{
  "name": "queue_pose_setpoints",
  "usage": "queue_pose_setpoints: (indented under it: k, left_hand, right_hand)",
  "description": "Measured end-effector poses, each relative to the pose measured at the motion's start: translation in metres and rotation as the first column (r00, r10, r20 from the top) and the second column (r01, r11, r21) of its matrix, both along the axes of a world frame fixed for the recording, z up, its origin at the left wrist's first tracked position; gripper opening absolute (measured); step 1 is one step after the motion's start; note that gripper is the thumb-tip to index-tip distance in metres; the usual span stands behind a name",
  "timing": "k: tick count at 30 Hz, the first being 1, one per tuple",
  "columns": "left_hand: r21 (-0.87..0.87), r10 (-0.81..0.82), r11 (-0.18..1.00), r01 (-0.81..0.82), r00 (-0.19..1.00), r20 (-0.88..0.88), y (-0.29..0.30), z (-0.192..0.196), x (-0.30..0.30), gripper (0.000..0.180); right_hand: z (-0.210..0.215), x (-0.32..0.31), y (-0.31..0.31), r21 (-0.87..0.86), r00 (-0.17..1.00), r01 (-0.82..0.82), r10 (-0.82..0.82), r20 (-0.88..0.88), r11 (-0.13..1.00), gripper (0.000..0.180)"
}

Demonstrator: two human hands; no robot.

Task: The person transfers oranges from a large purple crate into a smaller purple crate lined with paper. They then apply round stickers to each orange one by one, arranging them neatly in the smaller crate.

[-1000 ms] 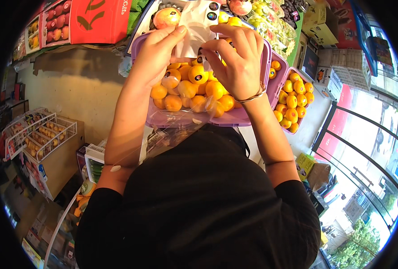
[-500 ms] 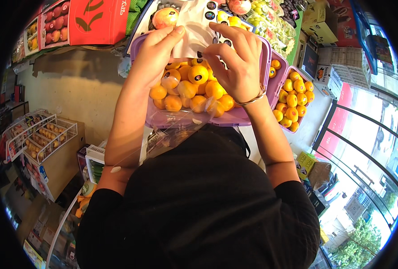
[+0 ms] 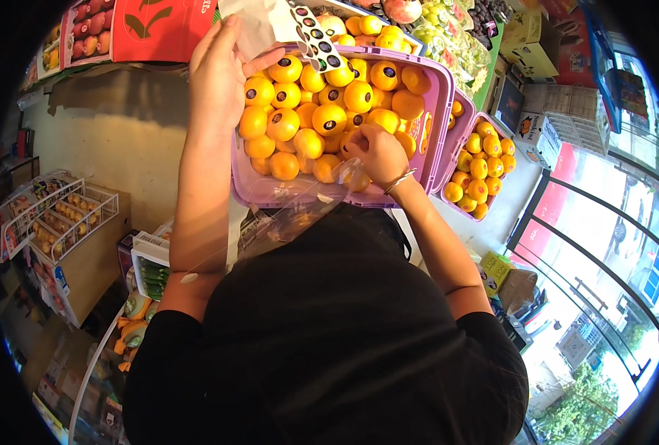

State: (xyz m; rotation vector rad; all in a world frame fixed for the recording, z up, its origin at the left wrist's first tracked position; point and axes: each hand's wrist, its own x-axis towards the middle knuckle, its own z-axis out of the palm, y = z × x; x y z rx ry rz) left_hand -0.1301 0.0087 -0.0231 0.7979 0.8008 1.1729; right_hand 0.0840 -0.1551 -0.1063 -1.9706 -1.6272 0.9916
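Note:
A purple plastic basket (image 3: 444, 111) in front of me is full of oranges (image 3: 329, 119), many bearing dark oval stickers. My left hand (image 3: 220, 78) grips a white sheet of stickers (image 3: 266, 26) over the basket's far left side. Dark oval stickers run along the sheet's right part. My right hand (image 3: 381, 154) is down among the oranges at the near right, its fingertips drawn together against the fruit. Whether a sticker is between those fingers is hidden. Clear plastic film (image 3: 292, 215) lies along the near side of the basket, before my black shirt.
A second purple basket of oranges (image 3: 480, 167) stands to the right. Beyond the main basket are packed green grapes (image 3: 448, 37) and a pomegranate (image 3: 402, 9). A red box (image 3: 155, 30) is at the far left, a wire rack (image 3: 62, 222) lower left, and glass doors at the right.
My right hand has dropped from the sticker sheet to the oranges at the near right. My left hand has moved left and a little farther away with the sheet, uncovering more oranges.

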Motion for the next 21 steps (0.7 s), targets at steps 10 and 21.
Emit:
queue_pose_setpoints:
  k: [10,21]
  left_hand:
    - [-0.039,-0.140,0.990,0.138,0.987,-0.074,-0.009,0.009,0.007,0.024]
    - [-0.161,-0.387,0.897,0.411,0.908,0.159,-0.016,0.012,0.007,0.034]
  right_hand:
    - [0.002,-0.008,-0.004,0.155,0.949,-0.025,-0.026,0.315,0.988,0.017]
    - [0.113,-0.003,0.041,0.745,0.984,0.165,-0.051,-0.174,0.647,0.025]
